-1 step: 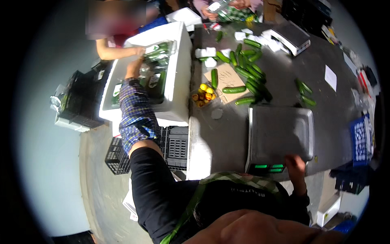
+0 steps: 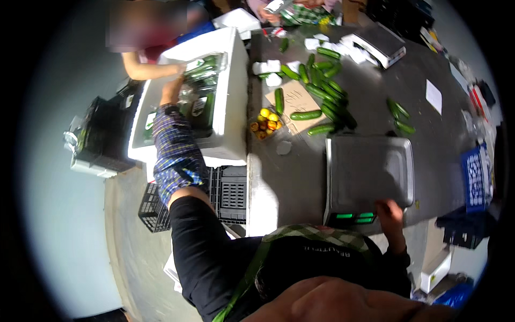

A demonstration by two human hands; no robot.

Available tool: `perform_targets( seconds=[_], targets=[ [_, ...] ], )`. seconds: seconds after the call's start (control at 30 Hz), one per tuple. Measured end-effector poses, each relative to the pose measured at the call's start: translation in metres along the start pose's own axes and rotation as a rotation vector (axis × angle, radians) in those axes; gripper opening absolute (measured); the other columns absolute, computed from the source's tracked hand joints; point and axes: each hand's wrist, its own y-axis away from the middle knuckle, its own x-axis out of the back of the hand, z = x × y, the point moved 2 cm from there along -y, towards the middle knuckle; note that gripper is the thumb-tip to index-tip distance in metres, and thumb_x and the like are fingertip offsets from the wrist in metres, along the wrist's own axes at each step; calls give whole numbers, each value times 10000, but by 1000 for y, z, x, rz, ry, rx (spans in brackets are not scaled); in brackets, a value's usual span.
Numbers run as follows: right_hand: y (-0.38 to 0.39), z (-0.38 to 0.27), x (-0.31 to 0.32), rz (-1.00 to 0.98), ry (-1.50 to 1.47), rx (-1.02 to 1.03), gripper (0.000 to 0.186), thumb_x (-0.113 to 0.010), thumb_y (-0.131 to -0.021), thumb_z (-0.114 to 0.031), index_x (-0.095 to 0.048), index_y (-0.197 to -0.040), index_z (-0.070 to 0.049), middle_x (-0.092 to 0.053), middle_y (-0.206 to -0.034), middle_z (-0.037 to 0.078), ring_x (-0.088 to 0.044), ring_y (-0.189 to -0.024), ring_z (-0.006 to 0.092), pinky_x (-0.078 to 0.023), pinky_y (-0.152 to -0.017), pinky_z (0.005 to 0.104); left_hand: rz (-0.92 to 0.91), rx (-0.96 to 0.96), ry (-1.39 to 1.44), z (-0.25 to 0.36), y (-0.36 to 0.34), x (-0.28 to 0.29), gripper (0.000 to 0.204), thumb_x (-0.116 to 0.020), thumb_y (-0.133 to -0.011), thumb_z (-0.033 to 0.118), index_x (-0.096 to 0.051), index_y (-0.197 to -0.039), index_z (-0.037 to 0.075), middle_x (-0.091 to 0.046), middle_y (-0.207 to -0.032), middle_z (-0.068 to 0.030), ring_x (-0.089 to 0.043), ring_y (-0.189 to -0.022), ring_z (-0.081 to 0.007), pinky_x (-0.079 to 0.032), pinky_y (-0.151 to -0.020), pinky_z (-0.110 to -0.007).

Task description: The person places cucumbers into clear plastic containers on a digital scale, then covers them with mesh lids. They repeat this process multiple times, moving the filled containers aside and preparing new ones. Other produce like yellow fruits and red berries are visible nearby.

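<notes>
My left hand [image 2: 171,91] reaches into a white foam box [image 2: 234,96], right by the packed cucumbers [image 2: 206,80] in clear wrap. Its fingers are hidden and too small to make out, so I cannot tell what they hold. A co-worker's hand [image 2: 176,70] touches the same packs just beyond mine. At the near right corner of a weighing scale [image 2: 370,172] with green lit displays is my right hand [image 2: 390,211]. Its fingers are bent and blurred, with nothing visible in them. The scale's tray bears no goods.
Loose cucumbers [image 2: 327,88] lie on the metal table [image 2: 289,188] around a piece of cardboard [image 2: 296,99]. Beside them is a clear pack of small yellow-red fruit [image 2: 266,123]. Another scale [image 2: 380,43] stands far right. Black crates [image 2: 228,193] sit below the foam box.
The whole view has shifted slightly, with things sitting a little further left and up. Both hands keep their places by the packs and the scale.
</notes>
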Motion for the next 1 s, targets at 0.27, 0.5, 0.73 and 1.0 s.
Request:
perform_targets(
  seconds=[0.27, 0.5, 0.73, 1.0],
  targets=[
    [-19, -23, -15, -107, 14, 21, 151, -597, -830, 16, -613, -980, 7, -650, -884, 110, -637, -784, 192, -502, -680, 289, 99, -8, -236, 5, -27, 6, 765, -544, -773, 645, -637, -1095, -43, -613, -1100, -271, -568, -1099, -382, -408, -972, -410],
    [-21, -23, -9, -193, 31, 83, 127, -597, -841, -15, -632, -961, 10, -654, -882, 118, -641, -781, 205, -514, -692, 304, 243, -192, -94, 49, -2, 12, 539, -542, -838, 457, -638, -1094, -8, -648, -1010, -260, -617, -1004, -380, -465, -882, -409],
    [-18, -9, 8, -167, 31, 41, 131, -613, -831, -6, -637, -960, 5, -672, -911, 120, -650, -804, 195, -511, -708, 291, -175, -554, 324, 159, 259, -58, 184, -571, -847, 70, -616, -1024, 44, -644, -903, -81, -621, -864, -176, -492, -769, -300],
    [-22, 128, 109, 373, -262, -100, 181, -555, -934, -100, -595, -1097, -32, -610, -953, 5, -531, -822, 64, -443, -765, 213, -830, -2, 562, 63, 452, -226, 297, -577, -907, 205, -604, -1119, -2, -669, -965, -111, -619, -840, -159, -497, -766, -291]
  ],
)
